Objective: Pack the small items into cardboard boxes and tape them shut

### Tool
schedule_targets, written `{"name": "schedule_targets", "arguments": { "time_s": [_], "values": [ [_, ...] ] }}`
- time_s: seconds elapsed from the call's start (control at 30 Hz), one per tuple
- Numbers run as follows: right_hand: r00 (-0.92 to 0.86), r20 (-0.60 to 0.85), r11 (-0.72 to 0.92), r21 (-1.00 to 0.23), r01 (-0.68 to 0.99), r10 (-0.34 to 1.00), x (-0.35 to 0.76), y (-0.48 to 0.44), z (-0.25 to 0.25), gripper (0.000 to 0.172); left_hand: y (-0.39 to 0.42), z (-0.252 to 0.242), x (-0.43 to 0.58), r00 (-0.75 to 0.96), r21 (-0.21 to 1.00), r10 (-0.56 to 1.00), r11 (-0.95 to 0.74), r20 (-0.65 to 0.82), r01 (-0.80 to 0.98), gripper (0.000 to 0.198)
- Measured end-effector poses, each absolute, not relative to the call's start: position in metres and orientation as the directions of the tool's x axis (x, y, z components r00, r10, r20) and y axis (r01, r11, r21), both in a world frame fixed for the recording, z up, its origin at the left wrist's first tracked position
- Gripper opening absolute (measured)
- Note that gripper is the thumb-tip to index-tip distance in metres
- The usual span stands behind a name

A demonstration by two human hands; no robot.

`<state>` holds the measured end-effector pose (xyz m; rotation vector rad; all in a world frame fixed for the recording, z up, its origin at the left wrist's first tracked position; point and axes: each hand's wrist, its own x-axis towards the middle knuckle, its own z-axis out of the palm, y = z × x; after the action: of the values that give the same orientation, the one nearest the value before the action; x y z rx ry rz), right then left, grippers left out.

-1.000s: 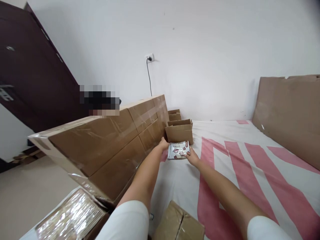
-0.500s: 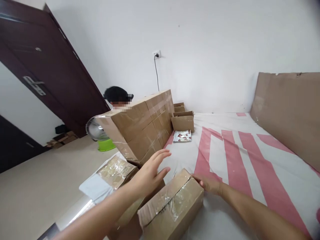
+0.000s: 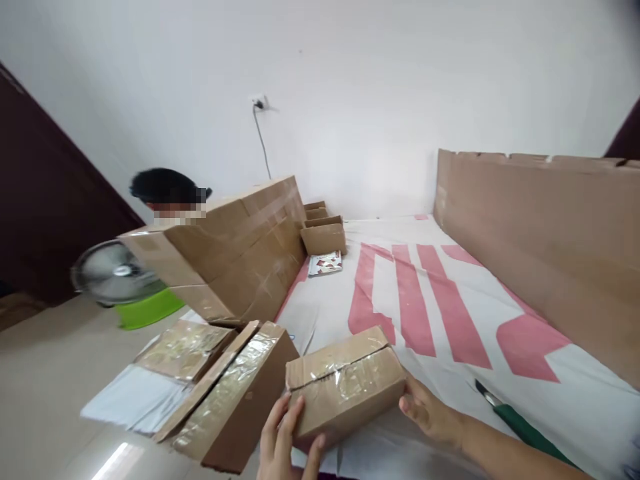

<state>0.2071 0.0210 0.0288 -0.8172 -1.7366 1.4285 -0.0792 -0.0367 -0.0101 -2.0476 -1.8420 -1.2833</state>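
Against a white wall, saw at far left a fan above a green base, then stacked cartons partly blocking a person in a black cap, then a long box. With left hand, fingers open, touched the taped carton's left end on the sheet; beyond, saw a packet. With right hand, fingers loosely open, touched its right end. Lastly, saw a green-handled cutter and cardboard panel.
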Motion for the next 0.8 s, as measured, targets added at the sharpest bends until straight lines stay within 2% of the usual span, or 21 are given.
{"name": "schedule_targets", "arguments": {
  "time_s": [0.1, 0.23, 0.3, 0.43, 0.53, 0.63, 0.73, 0.8],
  "values": [
    [-0.357, 0.107, 0.184, -0.965, 0.187, 0.928, 0.245, -0.012, 0.024, 0.084, -0.025, 0.002, -0.052, 0.062, 0.475, 0.798, -0.417, 0.599, 0.775, 0.041],
    [-0.16, 0.03, 0.1, -0.886, 0.452, 0.987, 0.309, -0.049, -0.003, 0.06, -0.016, 0.008, -0.018, 0.247, 0.487, 0.789, -0.558, 0.563, 0.672, 0.037],
    [-0.066, 0.058, 0.086, -0.798, 0.596, 0.996, 0.337, -0.061, -0.021, 0.053, -0.014, 0.009, -0.009, 0.3, 0.487, 0.791, -0.577, 0.533, 0.655, 0.037],
    [0.155, 0.238, -0.016, -0.499, 0.866, 0.959, 0.377, -0.069, -0.062, 0.048, -0.013, 0.013, -0.004, 0.337, 0.502, 0.801, -0.58, 0.495, 0.642, 0.038],
    [0.14, 0.229, -0.04, -0.391, 0.92, 0.963, 0.396, -0.065, -0.082, 0.046, -0.014, 0.014, -0.006, 0.356, 0.502, 0.789, -0.599, 0.5, 0.624, 0.042],
    [0.137, 0.277, -0.021, -0.385, 0.923, 0.951, 0.402, -0.051, -0.067, 0.039, -0.014, 0.015, -0.006, 0.362, 0.498, 0.779, -0.612, 0.512, 0.615, 0.043],
    [0.184, 0.431, -0.019, -0.359, 0.933, 0.883, 0.39, -0.034, -0.013, 0.041, -0.013, 0.016, -0.004, 0.364, 0.491, 0.76, -0.634, 0.538, 0.598, 0.043],
    [0.087, 0.496, 0.1, -0.338, 0.936, 0.864, 0.37, -0.025, 0.03, 0.04, -0.013, 0.017, -0.004, 0.366, 0.489, 0.754, -0.641, 0.545, 0.591, 0.043]
  ]
}}
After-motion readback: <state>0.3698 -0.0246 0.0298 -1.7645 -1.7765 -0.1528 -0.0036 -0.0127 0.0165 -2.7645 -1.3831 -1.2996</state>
